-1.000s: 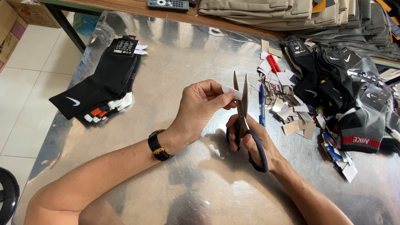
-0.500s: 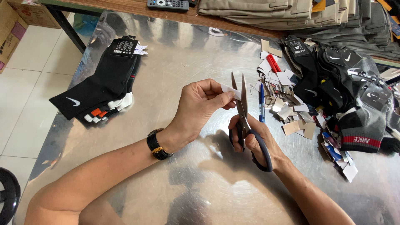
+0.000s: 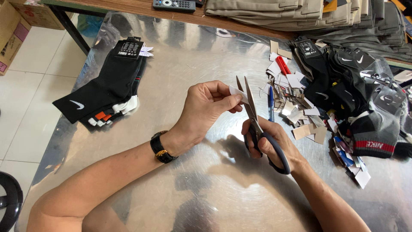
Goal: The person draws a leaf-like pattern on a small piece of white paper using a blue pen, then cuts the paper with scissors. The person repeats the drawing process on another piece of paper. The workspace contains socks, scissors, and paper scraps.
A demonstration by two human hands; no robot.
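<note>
My left hand (image 3: 205,107) pinches a small white paper tag (image 3: 237,92) between thumb and fingers, above the shiny metal table (image 3: 180,64). My right hand (image 3: 271,141) grips grey-handled scissors (image 3: 253,116), blades pointing up and slightly apart, with the tag's edge at the blades. A black watch (image 3: 161,148) sits on my left wrist.
A stack of black socks (image 3: 103,86) lies at the left. Cut card and paper scraps (image 3: 296,111), a blue pen (image 3: 271,103) and a red item lie right of the scissors. A heap of dark socks (image 3: 365,94) fills the right side. Folded khaki garments (image 3: 292,10) and a remote (image 3: 174,4) sit at the back.
The scissors have shifted slightly left and down with my right hand, blades a little more apart. My left hand keeps the tag in nearly the same place.
</note>
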